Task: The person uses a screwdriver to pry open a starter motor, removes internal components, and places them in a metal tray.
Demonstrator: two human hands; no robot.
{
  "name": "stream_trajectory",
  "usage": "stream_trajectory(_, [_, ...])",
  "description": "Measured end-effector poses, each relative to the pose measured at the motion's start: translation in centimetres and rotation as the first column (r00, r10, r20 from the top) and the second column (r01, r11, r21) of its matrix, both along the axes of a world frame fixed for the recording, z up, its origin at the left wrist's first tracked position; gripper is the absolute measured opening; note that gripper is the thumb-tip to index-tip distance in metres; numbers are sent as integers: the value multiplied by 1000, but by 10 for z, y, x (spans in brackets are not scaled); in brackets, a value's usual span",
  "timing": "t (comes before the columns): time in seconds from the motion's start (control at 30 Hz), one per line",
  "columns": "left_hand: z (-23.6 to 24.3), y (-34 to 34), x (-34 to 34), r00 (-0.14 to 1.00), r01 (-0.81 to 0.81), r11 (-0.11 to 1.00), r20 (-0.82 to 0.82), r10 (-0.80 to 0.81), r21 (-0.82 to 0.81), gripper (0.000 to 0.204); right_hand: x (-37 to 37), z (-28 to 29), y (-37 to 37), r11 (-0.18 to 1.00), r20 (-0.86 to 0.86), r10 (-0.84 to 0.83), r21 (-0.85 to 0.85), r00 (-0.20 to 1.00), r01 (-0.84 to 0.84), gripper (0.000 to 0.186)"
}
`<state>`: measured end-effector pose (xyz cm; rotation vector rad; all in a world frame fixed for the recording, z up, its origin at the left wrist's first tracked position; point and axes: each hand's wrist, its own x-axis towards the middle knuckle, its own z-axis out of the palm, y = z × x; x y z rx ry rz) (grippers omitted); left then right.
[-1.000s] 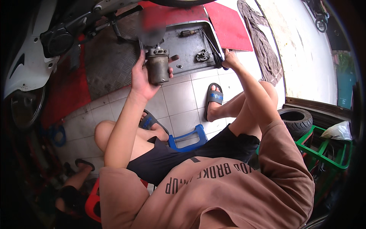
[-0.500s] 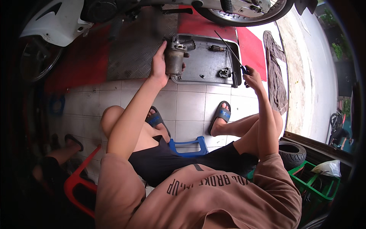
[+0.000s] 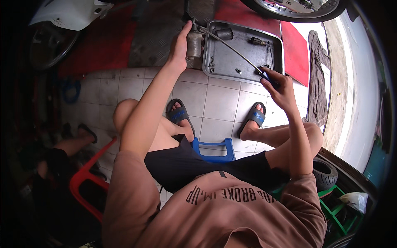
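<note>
My left hand point(image 3: 181, 49) grips a worn metal cylinder point(image 3: 194, 45), upright with a fitting on top, at the tray's left side. My right hand point(image 3: 280, 87) is closed round the dark handle of a long screwdriver point(image 3: 233, 49); its shaft slants up-left across the tray, and its tip is at the cylinder's top. The metal tray point(image 3: 279, 56) holds a dark cylindrical piece point(image 3: 224, 34), a small part with a shaft point(image 3: 257, 41), some small fasteners point(image 3: 212, 65) and a part half hidden behind my right hand.
A motorcycle wheel point(image 3: 295, 15) and white bodywork point(image 3: 66, 12) stand beyond the red-and-metal platform point(image 3: 95, 53). A rag point(image 3: 317, 74) lies right. Nearer are a blue stool point(image 3: 213, 157), a tyre point(image 3: 324, 177) and a green crate point(image 3: 335, 213). Another person's leg point(image 3: 70, 146) is beside a red stool point(image 3: 91, 173) at left.
My right hand has brought the screwdriver from the tray's edge across to the cylinder. The cylinder is held higher in the view, and a dark piece from its top now lies in the tray.
</note>
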<state>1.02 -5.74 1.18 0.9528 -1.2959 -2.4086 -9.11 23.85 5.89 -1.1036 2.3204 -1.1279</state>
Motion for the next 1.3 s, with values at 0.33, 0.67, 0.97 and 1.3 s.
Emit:
stream_trajectory(0.33, [-1,1,-3,1000,-5,999,-21,5,38,47,-3,8,3,998,-8,-5,60,1000,6,33])
stream_trajectory(0.67, [-1,2,-1,1000,21,1000,-3,-21,18,47,-4,12,5,995,-44,8,97,999,-4,33])
stream_trajectory(0.97, [-7,3,-1,999,-18,990,28,22,-139,37,-8,17,8,999,-259,24,52,965,-11,31])
stream_trajectory(1.3, [-25,5,0,967,30,662,189,171,-749,55,-18,21,17,997,-363,49,79,931,-21,30])
